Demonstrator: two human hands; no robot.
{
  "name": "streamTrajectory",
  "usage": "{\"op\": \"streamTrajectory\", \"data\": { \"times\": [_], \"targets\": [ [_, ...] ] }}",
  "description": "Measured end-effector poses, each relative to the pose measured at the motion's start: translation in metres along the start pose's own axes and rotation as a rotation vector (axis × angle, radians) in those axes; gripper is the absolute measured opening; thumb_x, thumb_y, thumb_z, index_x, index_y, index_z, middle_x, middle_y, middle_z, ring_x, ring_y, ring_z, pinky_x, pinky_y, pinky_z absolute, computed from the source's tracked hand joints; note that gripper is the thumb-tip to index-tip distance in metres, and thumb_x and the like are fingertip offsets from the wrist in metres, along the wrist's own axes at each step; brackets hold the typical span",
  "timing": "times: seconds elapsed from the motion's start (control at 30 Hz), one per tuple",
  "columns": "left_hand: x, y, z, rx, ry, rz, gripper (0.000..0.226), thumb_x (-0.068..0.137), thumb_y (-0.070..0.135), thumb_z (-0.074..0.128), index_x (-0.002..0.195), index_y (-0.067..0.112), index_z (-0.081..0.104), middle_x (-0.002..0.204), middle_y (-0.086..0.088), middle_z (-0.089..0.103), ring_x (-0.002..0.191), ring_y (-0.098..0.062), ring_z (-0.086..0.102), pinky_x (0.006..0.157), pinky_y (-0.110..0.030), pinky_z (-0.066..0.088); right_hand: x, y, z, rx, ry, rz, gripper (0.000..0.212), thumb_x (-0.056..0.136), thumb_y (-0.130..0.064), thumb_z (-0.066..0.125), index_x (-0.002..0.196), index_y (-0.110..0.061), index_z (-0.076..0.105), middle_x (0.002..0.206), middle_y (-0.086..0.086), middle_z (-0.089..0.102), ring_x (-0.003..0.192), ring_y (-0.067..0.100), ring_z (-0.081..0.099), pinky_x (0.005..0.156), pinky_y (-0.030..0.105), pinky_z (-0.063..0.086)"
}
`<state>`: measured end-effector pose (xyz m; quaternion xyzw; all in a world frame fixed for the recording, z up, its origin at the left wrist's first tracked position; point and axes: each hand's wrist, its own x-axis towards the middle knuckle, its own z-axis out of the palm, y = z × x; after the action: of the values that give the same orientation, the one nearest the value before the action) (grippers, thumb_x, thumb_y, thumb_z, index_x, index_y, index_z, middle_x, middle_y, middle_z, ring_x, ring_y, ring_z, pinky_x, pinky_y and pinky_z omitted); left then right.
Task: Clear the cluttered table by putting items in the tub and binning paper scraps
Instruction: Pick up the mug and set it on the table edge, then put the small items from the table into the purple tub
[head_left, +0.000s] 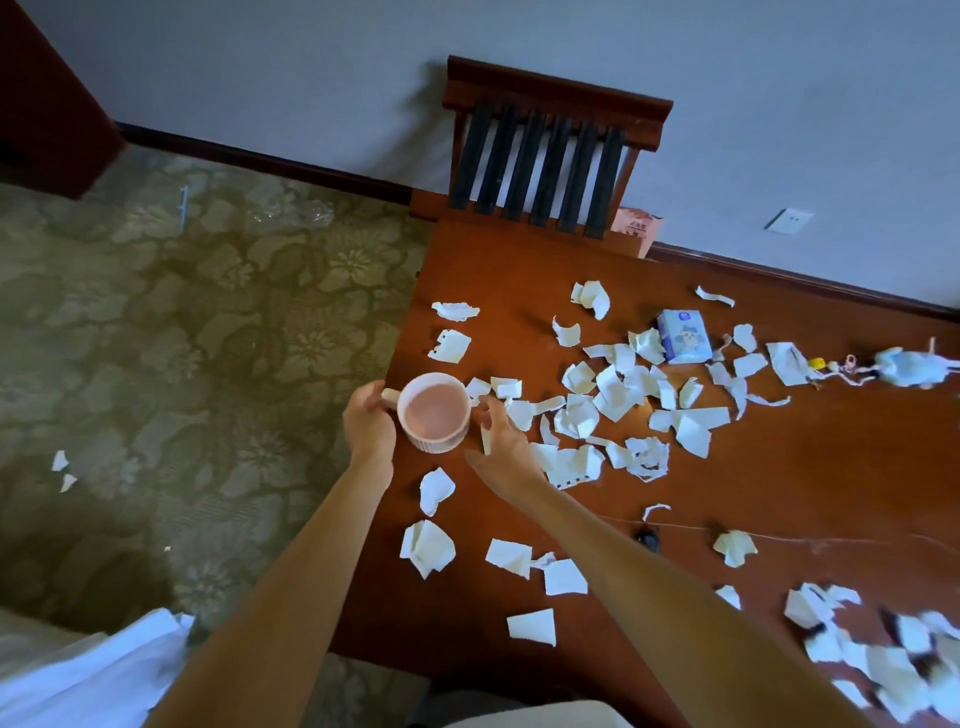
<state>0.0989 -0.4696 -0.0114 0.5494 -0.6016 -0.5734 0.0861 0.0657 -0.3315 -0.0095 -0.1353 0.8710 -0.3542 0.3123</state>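
Note:
A pink ribbed mug (435, 412) stands near the left edge of the brown wooden table (810, 483). My left hand (368, 420) grips its handle on the left side. My right hand (503, 446) hovers just right of the mug with fingers apart and a small paper scrap (487, 440) pinched between them. Several torn white paper scraps (618, 395) lie scattered across the table. A small blue tissue pack (683, 336) and a doll in a pale blue dress (906, 367) lie further right. No tub or bin is in view.
A dark wooden chair (545, 156) stands at the table's far end against the wall. Patterned carpet (182, 338) lies left of the table with a few paper scraps (62, 467) on it. A thin cord and small dark object (648, 538) lie on the table. White cloth (93, 670) shows at bottom left.

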Motion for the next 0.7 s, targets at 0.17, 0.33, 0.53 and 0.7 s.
{"op": "streamTrajectory", "data": {
  "times": [0.17, 0.33, 0.53, 0.7],
  "targets": [
    [-0.049, 0.019, 0.001, 0.038, 0.291, 0.366, 0.040, 0.098, 0.023, 0.036, 0.125, -0.002, 0.052, 0.130, -0.018, 0.049, 0.117, -0.024, 0.050, 0.091, -0.022, 0.042, -0.029, 0.031, -0.049, 0.078, 0.195, 0.081, 0.046, 0.092, -0.006, 0.053, 0.135, -0.017, 0.040, 0.136, 0.006, 0.051, 0.124, 0.022, 0.051, 0.098, 0.031, 0.048],
    [-0.105, -0.010, 0.047, 0.117, 0.053, 0.566, 0.039, 0.085, -0.016, 0.046, 0.121, -0.003, 0.052, 0.125, -0.022, 0.053, 0.116, -0.029, 0.054, 0.096, -0.029, 0.048, -0.077, 0.093, -0.088, -0.023, 0.411, 0.250, 0.030, 0.092, -0.020, 0.056, 0.119, -0.009, 0.051, 0.122, 0.007, 0.056, 0.092, 0.013, 0.053, 0.067, 0.017, 0.043],
    [-0.159, -0.061, 0.100, 0.373, -0.343, 0.301, 0.038, 0.094, 0.001, 0.049, 0.132, 0.004, 0.045, 0.134, -0.012, 0.051, 0.125, -0.026, 0.051, 0.102, -0.039, 0.048, -0.110, 0.147, -0.094, -0.270, 0.204, 0.498, 0.052, 0.086, -0.041, 0.062, 0.121, -0.005, 0.050, 0.126, 0.011, 0.051, 0.115, 0.027, 0.053, 0.083, 0.033, 0.048],
    [-0.181, -0.074, 0.118, 0.460, -0.451, 0.227, 0.028, 0.096, 0.003, 0.041, 0.120, 0.007, 0.055, 0.123, -0.009, 0.059, 0.102, -0.018, 0.059, 0.091, -0.028, 0.051, -0.103, 0.155, -0.094, -0.161, 0.121, 0.437, 0.028, 0.088, -0.029, 0.062, 0.097, -0.002, 0.063, 0.108, 0.013, 0.061, 0.098, 0.027, 0.061, 0.071, 0.028, 0.042]
  ]
}}
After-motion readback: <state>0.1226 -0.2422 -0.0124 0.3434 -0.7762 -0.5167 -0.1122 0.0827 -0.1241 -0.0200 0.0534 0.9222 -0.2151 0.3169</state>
